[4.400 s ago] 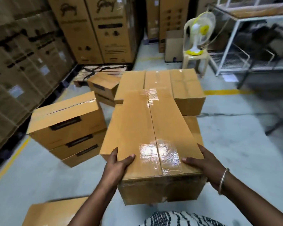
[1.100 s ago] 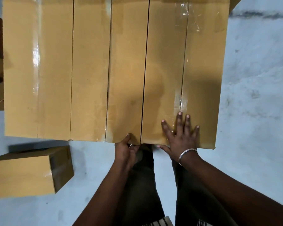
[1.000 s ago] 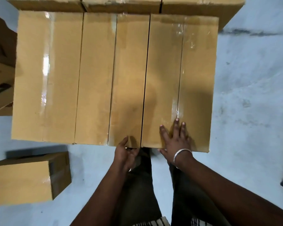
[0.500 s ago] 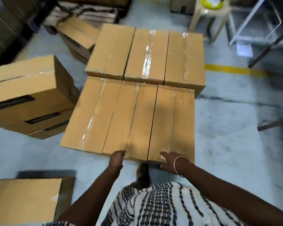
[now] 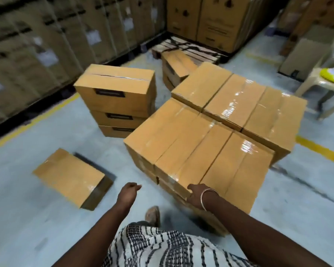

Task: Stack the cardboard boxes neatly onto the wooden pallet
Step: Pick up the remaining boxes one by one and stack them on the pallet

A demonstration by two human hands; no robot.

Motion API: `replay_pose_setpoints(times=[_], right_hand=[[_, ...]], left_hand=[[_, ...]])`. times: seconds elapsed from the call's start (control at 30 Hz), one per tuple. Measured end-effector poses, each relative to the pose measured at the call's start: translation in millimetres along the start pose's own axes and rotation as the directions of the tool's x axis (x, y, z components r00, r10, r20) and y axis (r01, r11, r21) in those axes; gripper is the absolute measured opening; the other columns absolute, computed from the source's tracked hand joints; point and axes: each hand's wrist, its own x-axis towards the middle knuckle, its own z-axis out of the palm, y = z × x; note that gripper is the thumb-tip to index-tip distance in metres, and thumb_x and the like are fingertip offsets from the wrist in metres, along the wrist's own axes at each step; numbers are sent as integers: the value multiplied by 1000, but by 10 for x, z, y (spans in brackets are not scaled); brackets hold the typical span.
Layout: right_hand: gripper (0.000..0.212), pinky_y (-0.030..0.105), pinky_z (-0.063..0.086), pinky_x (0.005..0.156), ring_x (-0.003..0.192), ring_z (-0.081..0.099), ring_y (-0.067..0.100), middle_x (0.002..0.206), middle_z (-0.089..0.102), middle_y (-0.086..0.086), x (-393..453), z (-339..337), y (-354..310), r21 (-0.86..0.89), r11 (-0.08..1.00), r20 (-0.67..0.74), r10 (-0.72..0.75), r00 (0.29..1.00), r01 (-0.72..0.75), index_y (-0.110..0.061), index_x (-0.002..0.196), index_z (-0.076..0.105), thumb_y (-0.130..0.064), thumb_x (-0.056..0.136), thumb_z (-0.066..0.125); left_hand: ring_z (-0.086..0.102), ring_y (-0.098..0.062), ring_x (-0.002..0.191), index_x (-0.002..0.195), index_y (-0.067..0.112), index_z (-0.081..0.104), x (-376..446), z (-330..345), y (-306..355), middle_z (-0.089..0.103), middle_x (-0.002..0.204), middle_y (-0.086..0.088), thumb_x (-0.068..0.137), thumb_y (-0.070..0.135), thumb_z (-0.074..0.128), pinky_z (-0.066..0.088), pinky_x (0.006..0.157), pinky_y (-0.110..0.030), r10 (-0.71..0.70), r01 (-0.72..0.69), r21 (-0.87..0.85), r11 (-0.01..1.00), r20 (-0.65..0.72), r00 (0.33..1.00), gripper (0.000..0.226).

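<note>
Both hands have shifted since half a second ago: left hand [image 5: 129, 193] has come off the front edge of the box block and now hangs free over the floor [image 5: 37, 218], fingers loosely curled, holding nothing. Right hand [image 5: 198, 195] remains at the near corner of the front row of boxes [image 5: 199, 151]; fingers bend over the top edge, touching the cardboard. Whether they clamp or merely rest: cannot tell, blur. Bangle [image 5: 207, 195] on right wrist.

Front row: three taped boxes side by side, flush, on a lower layer. Back row [image 5: 239, 101]: three more, butted against the front row, tops level. Pallet under this block is hidden.

Single box [image 5: 69, 176] lies flat on floor, left of the left hand, apart from the block. Pile of three boxes [image 5: 116, 99] stands farther back left. Bare wooden pallet [image 5: 189, 49] at rear, a tilted box [image 5: 177, 64] just before it.
</note>
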Motion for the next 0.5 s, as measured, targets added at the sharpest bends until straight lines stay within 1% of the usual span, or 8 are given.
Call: replay_pose_setpoints(times=[0.1, 0.2, 0.3, 0.4, 0.47, 0.5], right_hand=[[62, 36, 48, 98, 124, 55, 33, 140, 55, 14, 72, -7, -575, -55, 994, 0, -98, 995, 98, -22, 145, 44, -48, 90, 58], [62, 33, 42, 103, 132, 48, 30, 148, 47, 10, 203, -34, -1127, -126, 976, 18, -175, 984, 175, -21, 148, 41, -47, 94, 56], [63, 32, 44, 99, 127, 53, 30, 145, 51, 8, 480, -20, -1739, -177, 957, 35, -228, 973, 230, -24, 144, 44, -54, 91, 55], [63, 32, 44, 100, 127, 53, 28, 143, 53, 8, 719, 23, -2324, -187, 949, 66, -246, 967, 254, -22, 144, 46, -53, 91, 57], [61, 32, 42, 103, 129, 51, 27, 144, 51, 8, 898, 78, -2810, -180, 947, 87, -255, 963, 267, -20, 143, 47, -51, 91, 59], [61, 32, 42, 104, 128, 52, 27, 143, 52, 9, 903, 57, -2889, -168, 952, 85, -246, 966, 257, -20, 142, 48, -51, 91, 60]], left_hand=[[49, -31, 126, 125, 10, 60, 7, -533, -334, 55, 137, -11, 94, 24, 63, 40, 106, -51, -76, 68, -111, 991, -72, 995, 35], [48, -32, 128, 128, 8, 58, 38, -1019, -634, 54, 139, -14, 95, 25, 60, 40, 106, -48, -144, 112, -225, 968, -133, 981, 37], [48, -32, 129, 127, 7, 59, 149, -1550, -889, 53, 139, -14, 95, 24, 61, 40, 102, -46, -191, 124, -329, 936, -181, 965, 36], [50, -33, 125, 126, 7, 59, 315, -2098, -1089, 55, 136, -15, 93, 23, 62, 42, 102, -49, -237, 145, -367, 919, -220, 946, 37], [52, -37, 121, 120, 8, 61, 419, -2555, -1234, 59, 130, -16, 92, 23, 62, 43, 101, -53, -264, 157, -378, 912, -252, 931, 32], [53, -40, 120, 115, 8, 62, 429, -2639, -1243, 60, 127, -16, 92, 23, 62, 43, 101, -54, -264, 160, -364, 918, -257, 930, 27]])
